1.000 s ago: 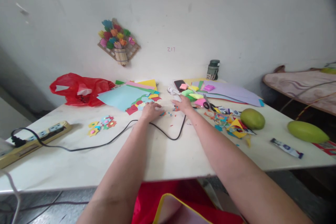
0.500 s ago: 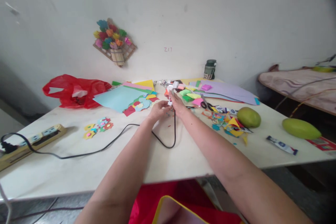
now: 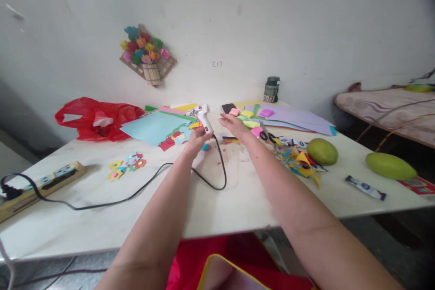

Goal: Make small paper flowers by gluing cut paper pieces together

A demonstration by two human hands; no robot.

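Note:
A white hot glue gun [image 3: 204,120] with a red switch stands tilted at mid-table. My left hand [image 3: 196,141] is closed on the lower end of its handle, where the black cord [image 3: 224,176] comes out. To the right, apart from the glue gun, my right hand [image 3: 237,127] has its fingers stretched out and holds nothing. Just beyond it lie soft-coloured clay-like blocks [image 3: 250,123] in green, yellow and pink. Cut paper shapes [image 3: 173,139] lie to the left of my left hand. Black-handled scissors [image 3: 264,135] are right of my right hand.
At the left edge, a power strip [image 3: 73,170] takes the cord's plug. Paper flowers [image 3: 127,165], a red plastic bag [image 3: 88,120] and blue paper [image 3: 149,127] are on the left. Paper scraps [image 3: 302,163], two green fruits [image 3: 322,152] and a tube [image 3: 365,188] lie right.
The glue gun has moved left in my left hand. My right hand has come off it and moved right, with its fingers now spread.

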